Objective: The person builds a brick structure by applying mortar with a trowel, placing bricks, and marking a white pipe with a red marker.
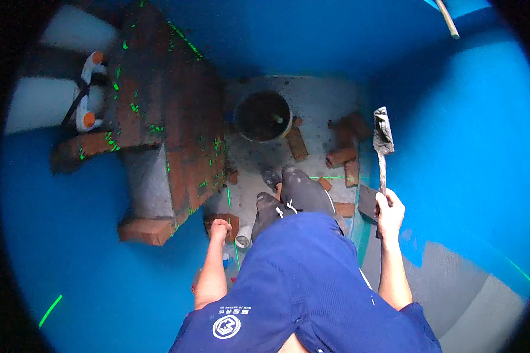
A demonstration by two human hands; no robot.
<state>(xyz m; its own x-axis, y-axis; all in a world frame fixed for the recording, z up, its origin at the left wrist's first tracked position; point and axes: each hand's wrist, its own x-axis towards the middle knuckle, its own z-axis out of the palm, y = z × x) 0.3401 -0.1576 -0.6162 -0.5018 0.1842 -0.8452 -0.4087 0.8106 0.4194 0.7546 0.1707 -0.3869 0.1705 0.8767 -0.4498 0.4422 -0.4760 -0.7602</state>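
1. You stand in a narrow blue-painted space, looking down past your blue trousers and dark boots (297,188) to a grey floor strewn with loose bricks (343,156) and a round dark bucket (263,116).
2. Your right hand (388,210) is wrapped around the handle of a trowel (383,136), fingers curled tight about the grip. The blade points up and away from you, caked with grey mortar, and sits close against the blue wall (453,129) on your right.
3. Keep that grip firm but let the wrist stay loose, so the blade lies flat to the surface rather than digging in with an edge.
4. Your left hand (220,229) is down low, fingers bent and closed over the top of a brick (224,223) near the foot of the brick wall (176,117). How hard you press cannot be told from here.
5. Settle the brick squarely before you let go; the green laser lines (327,177) crossing the floor and brickwork give you a reference to check against.
6. Watch your footing: bricks lie just beside both boots, and a small white cup (243,240) stands near your left hand.
7. Keep the loaded blade level as you move it.
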